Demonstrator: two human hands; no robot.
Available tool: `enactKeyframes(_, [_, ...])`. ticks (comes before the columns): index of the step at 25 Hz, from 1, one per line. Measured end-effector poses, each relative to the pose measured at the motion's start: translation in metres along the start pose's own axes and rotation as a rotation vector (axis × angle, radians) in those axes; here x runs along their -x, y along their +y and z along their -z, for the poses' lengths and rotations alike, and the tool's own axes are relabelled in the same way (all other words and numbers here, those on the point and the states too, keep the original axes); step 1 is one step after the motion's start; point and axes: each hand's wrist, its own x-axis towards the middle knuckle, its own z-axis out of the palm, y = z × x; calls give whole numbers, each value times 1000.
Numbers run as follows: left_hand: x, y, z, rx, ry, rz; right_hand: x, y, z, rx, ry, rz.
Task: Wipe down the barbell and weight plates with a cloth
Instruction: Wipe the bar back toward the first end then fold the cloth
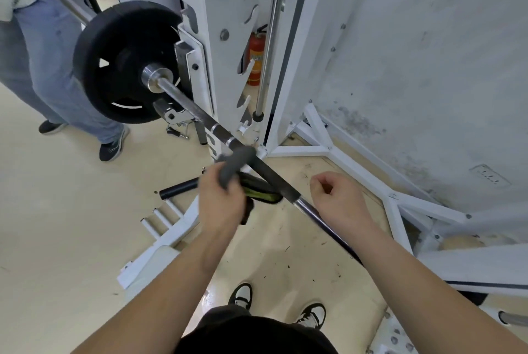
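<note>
Beige floor (57, 225), stained white wall (428, 68) (white rack frame (314, 150))

Cloth (236, 163) motion-blurred; barbell (197, 113) near end hidden behind right forearm (414, 262).
</note>
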Motion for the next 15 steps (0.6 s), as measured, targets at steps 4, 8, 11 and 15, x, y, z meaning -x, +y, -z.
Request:
enactKeyframes(4, [-1, -20, 0, 488, 35, 569, -14, -15, -25, 119, -52, 44])
enactKeyframes(8, [18, -10, -36, 836, -270, 766, -28, -38, -46, 428, -116, 95])
enactKeyframes(11, [24, -3, -45, 796, -432, 817, -33, -43, -48, 514, -101, 84])
enactKeyframes(15, [-48, -10, -30, 901, -215, 788, -31, -40, -49, 507, -77, 96])
